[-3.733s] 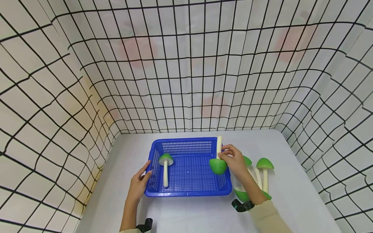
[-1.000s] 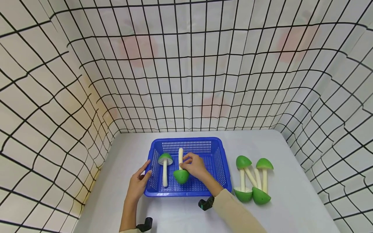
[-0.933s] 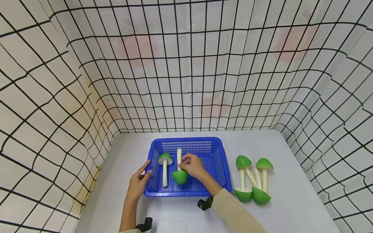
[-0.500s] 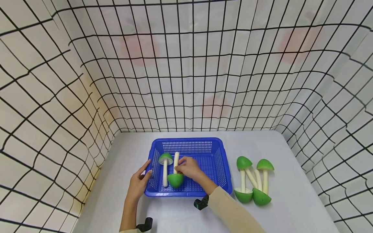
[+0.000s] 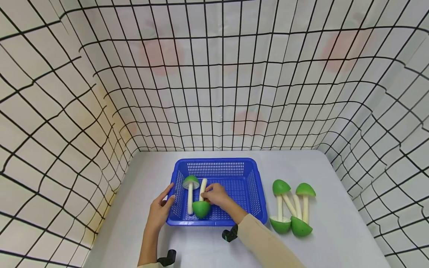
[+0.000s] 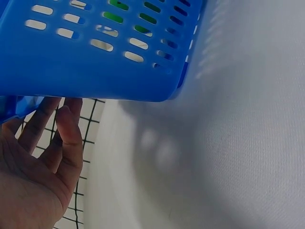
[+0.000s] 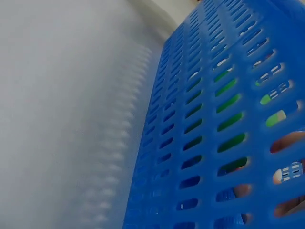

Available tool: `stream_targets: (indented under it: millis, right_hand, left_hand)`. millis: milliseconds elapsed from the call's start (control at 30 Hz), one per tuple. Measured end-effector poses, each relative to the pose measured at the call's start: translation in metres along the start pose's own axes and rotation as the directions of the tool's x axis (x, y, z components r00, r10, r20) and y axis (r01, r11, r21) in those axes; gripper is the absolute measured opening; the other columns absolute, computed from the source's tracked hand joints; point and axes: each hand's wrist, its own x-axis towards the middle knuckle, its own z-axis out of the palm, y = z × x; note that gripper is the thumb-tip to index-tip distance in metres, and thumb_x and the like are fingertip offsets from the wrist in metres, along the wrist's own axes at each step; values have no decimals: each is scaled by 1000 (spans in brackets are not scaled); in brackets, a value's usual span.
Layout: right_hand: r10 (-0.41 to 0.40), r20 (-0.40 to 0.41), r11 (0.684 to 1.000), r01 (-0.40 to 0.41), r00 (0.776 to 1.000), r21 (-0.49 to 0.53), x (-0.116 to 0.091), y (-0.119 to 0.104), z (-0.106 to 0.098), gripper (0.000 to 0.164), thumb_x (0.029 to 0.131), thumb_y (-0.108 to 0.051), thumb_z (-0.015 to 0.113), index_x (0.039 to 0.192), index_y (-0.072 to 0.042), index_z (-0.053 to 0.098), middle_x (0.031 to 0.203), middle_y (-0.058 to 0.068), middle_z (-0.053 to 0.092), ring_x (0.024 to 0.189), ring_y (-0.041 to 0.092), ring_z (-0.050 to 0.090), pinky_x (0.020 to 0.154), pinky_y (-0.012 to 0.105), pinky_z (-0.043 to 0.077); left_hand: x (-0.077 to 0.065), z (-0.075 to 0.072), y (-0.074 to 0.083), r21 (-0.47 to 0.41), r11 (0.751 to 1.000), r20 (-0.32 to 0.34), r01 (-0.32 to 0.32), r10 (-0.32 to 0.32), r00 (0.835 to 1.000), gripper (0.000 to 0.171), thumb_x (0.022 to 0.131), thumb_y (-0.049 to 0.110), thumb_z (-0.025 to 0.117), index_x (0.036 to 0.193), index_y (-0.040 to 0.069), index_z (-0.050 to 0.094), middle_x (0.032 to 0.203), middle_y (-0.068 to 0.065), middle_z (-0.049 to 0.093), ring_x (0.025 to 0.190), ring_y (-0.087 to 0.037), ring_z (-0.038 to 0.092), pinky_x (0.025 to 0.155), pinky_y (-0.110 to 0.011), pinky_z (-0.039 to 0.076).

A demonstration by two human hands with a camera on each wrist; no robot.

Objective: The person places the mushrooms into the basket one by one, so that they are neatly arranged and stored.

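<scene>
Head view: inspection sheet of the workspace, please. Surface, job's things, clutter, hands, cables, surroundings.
Surface: white tabletop
Job's things: blue basket holding two green-capped mushrooms; four more mushrooms on the tabletop to its right
Clutter: nothing seen
Hands: left hand touches the basket's left rim; right hand pinches the stem of the basket's right-hand mushroom
Cables: nothing seen
Surroundings: black grid lines over pale walls

My sleeve, long, beige and cloth (image 5: 266, 243), looks matt. The blue rectangular slotted plastic basket (image 5: 215, 223) is smooth with a low sheen. Smooth, mostly matt: the green-domed, white-stemmed mushrooms (image 5: 201, 210). Beneath, the flat white cloth-like table cover (image 6: 248, 157) (I see its fine weave) looks matt.
</scene>
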Motion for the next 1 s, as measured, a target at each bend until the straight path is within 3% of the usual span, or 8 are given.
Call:
stream_targets:
  millis: [333,567,833,1000]
  right_hand:
    - [16,50,995,-21,999,97,1,1,2,19,95,-13,73,105,1,64,90,11,74,73,11,70,66,26,60]
    - [27,51,997,-30,998,71,1,1,1,21,95,-16,73,108,0,67,95,9,71,79,13,67,69,27,59]
    - [-23,79,999,20,997,37,-1,1,-4,29,99,-21,65,116,2,69,104,9,71,90,15,65,78,30,59]
    - [-61,82,998,59,995,34,-4,2,-8,31,100,-21,63,120,2,68,109,11,70,95,19,66,88,38,60]
  left_hand:
    - [3,-2,-3,23,999,-10,-28,28,1000,50,105,35,61,153,39,49,156,-19,50,106,-35,70,86,-49,63]
    - [4,-1,-3,2,1000,-5,-8,8,1000,50,105,31,61,153,40,49,156,-19,49,98,-31,69,79,-42,64]
    - [3,0,-2,4,1000,-1,-13,13,1000,50,105,30,60,153,38,48,159,-19,45,104,-33,70,83,-47,63]
    - [3,0,-1,7,1000,-1,-9,9,1000,50,105,30,59,154,38,48,159,-20,45,106,-34,70,83,-48,63]
